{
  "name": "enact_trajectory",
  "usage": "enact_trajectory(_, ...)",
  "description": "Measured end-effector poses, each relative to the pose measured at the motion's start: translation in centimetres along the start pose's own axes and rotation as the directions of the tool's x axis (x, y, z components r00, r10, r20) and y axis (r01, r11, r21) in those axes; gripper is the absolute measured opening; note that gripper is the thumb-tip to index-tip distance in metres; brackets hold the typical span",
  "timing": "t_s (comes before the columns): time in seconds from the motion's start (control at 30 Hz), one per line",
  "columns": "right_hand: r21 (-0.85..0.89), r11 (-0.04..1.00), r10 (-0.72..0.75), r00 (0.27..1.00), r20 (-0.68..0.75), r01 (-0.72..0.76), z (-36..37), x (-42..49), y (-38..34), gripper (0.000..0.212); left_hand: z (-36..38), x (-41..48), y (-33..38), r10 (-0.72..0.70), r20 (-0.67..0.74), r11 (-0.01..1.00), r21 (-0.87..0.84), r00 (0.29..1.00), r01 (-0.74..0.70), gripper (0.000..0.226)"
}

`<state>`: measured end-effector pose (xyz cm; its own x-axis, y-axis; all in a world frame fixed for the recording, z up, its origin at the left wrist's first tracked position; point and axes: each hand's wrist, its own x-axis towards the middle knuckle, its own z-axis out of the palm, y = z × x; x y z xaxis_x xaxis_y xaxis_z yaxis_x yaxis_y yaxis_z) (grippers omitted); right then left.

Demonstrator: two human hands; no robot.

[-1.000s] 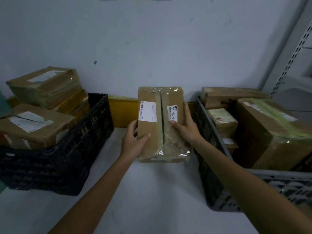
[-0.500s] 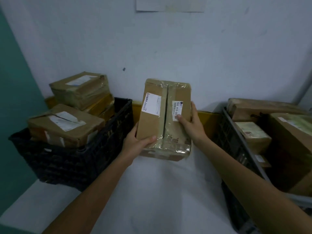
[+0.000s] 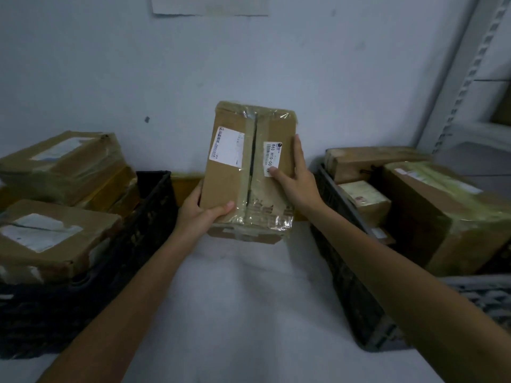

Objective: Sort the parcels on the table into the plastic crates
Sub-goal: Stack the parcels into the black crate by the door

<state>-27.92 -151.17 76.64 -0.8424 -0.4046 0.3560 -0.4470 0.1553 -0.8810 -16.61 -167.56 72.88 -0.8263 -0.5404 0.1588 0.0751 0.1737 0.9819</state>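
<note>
Head view | left hand (image 3: 199, 214) and right hand (image 3: 294, 180) closed around box (image 3: 235, 189) – stiff cardboard, slippery tape under the thumbs, probably light | hold by side edges

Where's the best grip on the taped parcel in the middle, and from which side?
Probably the two long side edges of the parcel, one hand from each side, low down. It stands tilted, face toward the camera, taped and slick, so opposing palms as the left hand and right hand sit now suit it.

parcel (image 3: 250, 172): brown cardboard, glossy clear tape, paper labels
crates (image 3: 149, 217): dark matt plastic lattice
table (image 3: 243, 299): pale, matt
</note>
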Motion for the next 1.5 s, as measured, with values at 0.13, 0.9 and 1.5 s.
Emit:
enact_trajectory(0.13,-0.088,0.996,0.012,0.996,-0.093,-0.02,-5.2,0.3,0.5,0.078,4.7,0.9,1.7,0.051,0.08,0.998,0.025,0.995,-0.053,0.057)
enact_trajectory(0.9,-0.092,0.996,-0.034,0.971,-0.236,0.013,-31.9,5.9,0.1,0.065,26.7,-1.3,13.5,0.333,0.24,0.91,0.173,0.912,-0.377,0.069)
enact_trajectory(1.5,-0.101,0.993,0.04,0.973,-0.226,-0.064,-39.3,7.2,0.2,0.051,33.3,-2.3,14.1,0.303,0.225,0.943,0.066,0.926,-0.325,0.081)
